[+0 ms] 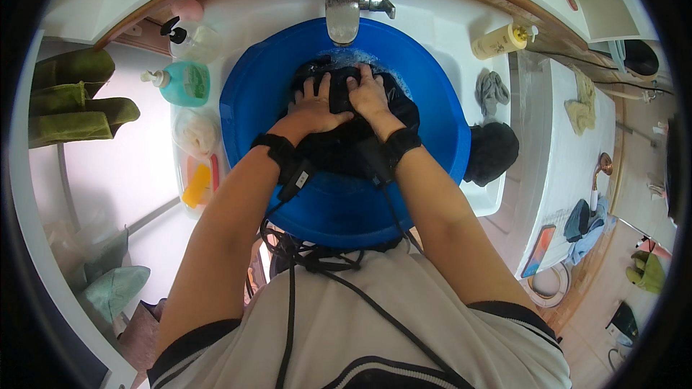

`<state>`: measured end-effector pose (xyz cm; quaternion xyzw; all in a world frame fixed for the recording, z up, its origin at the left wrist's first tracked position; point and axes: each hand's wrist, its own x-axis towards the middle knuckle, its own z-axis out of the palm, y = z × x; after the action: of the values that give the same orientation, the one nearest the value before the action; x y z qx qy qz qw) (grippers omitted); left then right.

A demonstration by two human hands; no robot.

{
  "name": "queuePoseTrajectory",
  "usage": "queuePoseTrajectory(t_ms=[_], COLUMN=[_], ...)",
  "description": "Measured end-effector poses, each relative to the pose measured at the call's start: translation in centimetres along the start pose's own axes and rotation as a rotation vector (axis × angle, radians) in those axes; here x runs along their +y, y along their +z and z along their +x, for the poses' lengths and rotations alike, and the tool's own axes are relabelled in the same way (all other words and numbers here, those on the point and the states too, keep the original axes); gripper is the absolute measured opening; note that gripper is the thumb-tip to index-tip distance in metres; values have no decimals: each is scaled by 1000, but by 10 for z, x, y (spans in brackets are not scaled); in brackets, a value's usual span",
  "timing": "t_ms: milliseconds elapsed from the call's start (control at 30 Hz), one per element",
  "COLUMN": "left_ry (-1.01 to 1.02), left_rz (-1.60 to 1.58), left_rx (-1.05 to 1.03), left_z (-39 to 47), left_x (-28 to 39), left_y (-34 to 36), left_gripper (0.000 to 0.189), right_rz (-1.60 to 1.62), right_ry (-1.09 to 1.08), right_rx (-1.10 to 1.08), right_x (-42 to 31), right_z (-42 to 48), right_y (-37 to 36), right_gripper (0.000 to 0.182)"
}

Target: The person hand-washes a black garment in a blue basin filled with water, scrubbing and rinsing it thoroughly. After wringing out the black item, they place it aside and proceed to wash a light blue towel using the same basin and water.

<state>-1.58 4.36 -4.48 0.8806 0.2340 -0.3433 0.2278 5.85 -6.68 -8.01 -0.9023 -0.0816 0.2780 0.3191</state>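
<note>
A wet black cloth (335, 151) lies bunched in a large blue plastic basin (246, 92), with foamy water along its far side. My left hand (315, 107) rests flat on the cloth, fingers spread. Beside it, my right hand (370, 96) presses on the same cloth with its fingers a little apart. Neither hand grips the fabric visibly. Right above the basin's far rim hangs the spout of a chrome faucet (343, 11). Black straps with small cabled devices circle both wrists.
The basin sits on a white sink (443, 11). To the left stand a teal soap bottle (186, 84), a clear pump bottle (197, 43) and a yellow sponge (197, 186). A yellow pump bottle (494, 43), a grey cloth (493, 92) and a dark cloth bundle (492, 154) are on the right.
</note>
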Motion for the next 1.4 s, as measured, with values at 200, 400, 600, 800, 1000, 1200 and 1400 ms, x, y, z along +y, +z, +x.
queuePoseTrajectory(t_ms=[200, 400, 600, 800, 1000, 1200, 1400], left_ry=[57, 275, 578, 482, 343, 64, 6], left_rz=[10, -580, -579, -472, -512, -383, 38], left_rx=[192, 207, 423, 627, 715, 546, 253], left_z=[22, 27, -38, -44, -18, 10, 3], left_x=[-3, -12, 36, 55, 33, -3, 3], left_y=[8, -21, -30, -27, -28, -19, 21], left_gripper=[77, 59, 48, 36, 32, 54, 66], right_rz=[38, 613, 1396, 1449, 1241, 642, -260], right_ry=[47, 152, 358, 79, 260, 105, -129], right_rx=[-36, -108, -533, -486, -430, -108, -75], right_x=[-7, 0, 4, 34, -7, -5, -21], right_z=[2, 7, 10, 23, -16, 1, -24], right_y=[-8, -8, -22, 24, -14, -23, -7], right_gripper=[53, 62, 37, 31, 31, 46, 72])
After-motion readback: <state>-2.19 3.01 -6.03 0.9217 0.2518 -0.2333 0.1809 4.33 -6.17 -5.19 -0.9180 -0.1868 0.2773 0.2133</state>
